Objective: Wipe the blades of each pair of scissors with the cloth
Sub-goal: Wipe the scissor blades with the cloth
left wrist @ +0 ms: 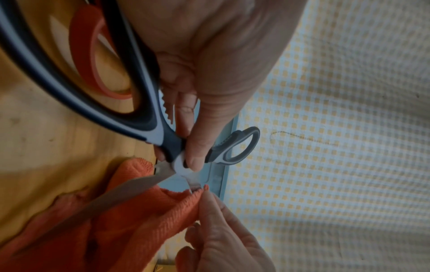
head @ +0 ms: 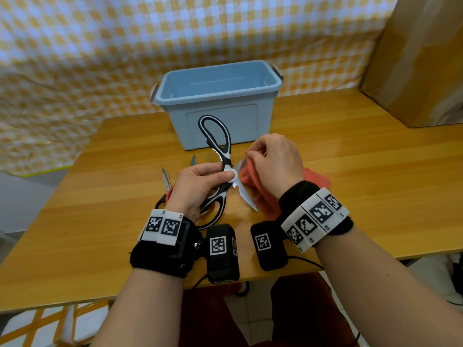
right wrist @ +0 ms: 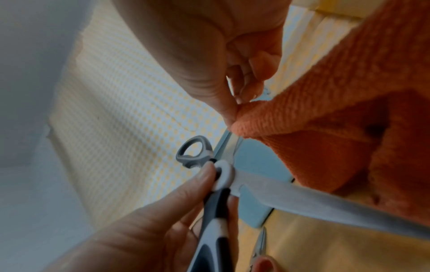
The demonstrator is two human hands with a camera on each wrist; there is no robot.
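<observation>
Black-and-white kitchen scissors [head: 223,156] are spread wide above the table. My left hand [head: 215,175] grips them at the white pivot [left wrist: 180,163], thumb on top, with the lower handle under the palm. My right hand [head: 254,156] pinches an orange cloth [head: 250,177] folded over the upper-right blade [head: 240,166], most of which is hidden by the cloth. The other blade [head: 246,196] points down and right, bare. In the right wrist view the cloth [right wrist: 349,128] is pinched between thumb and fingertips [right wrist: 229,110]. A second pair of scissors [head: 165,180] with a red handle lies open on the table behind my left hand.
A light blue plastic bin [head: 218,96] stands just behind the scissors on the wooden table [head: 350,171]. A cardboard box [head: 413,58] sits at the back right. A yellow checked sheet [head: 100,46] hangs behind the table.
</observation>
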